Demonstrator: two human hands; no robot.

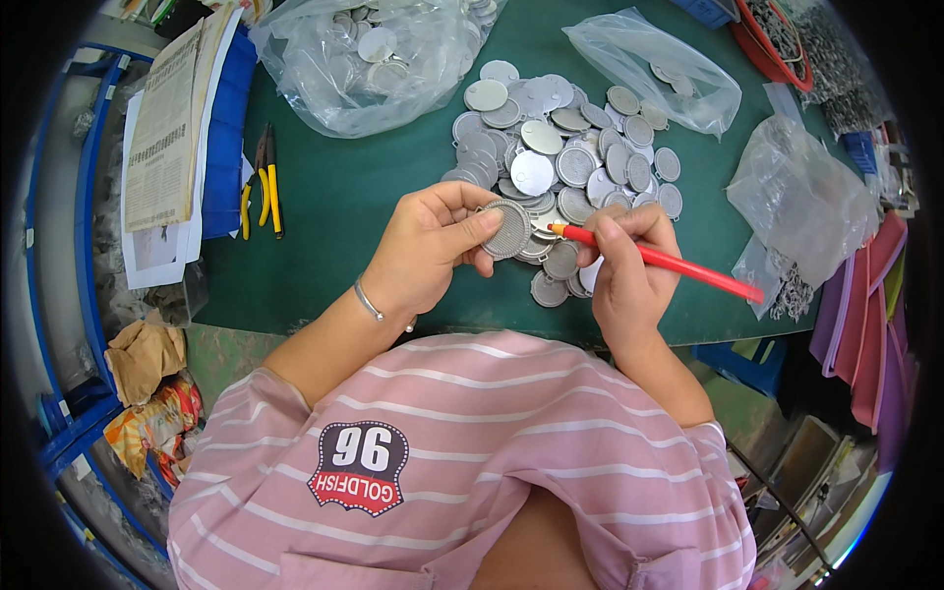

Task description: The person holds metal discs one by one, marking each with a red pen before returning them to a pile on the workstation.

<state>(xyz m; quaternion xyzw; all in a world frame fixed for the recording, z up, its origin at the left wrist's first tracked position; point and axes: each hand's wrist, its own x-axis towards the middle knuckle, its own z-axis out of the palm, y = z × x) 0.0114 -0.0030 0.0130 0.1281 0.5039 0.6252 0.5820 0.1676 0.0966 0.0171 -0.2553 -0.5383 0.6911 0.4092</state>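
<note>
Near the frame's centre, the left hand (423,241) pinched a round metal disc (508,236) by its rim; the right hand (634,265) gripped a red pencil-shaped tool (678,263), tip just beside the disc. Steadiness probably called for a firm rim hold and light tip. A disc pile (590,157) crowded beyond; green tabletop (344,187) stretched left toward pliers (274,187), its near edge beneath the forearms.

Table (344,256): dk. green, plain.
Loose discs (532,173): silver-grey, some brighter.
Held disc (511,232): grey, mesh-like face, ribbed rim.
Pencil (700,274): red, yel. nr. tip.
Shirt (462,472): dusty pink w/ wht. stripes.
Badge (359,469): blk. + red, wht. dotted edge.
Pliers (274,202): yel. grips, dk. heads.
Tray (229,128): blue, fr. where I stand.
</note>
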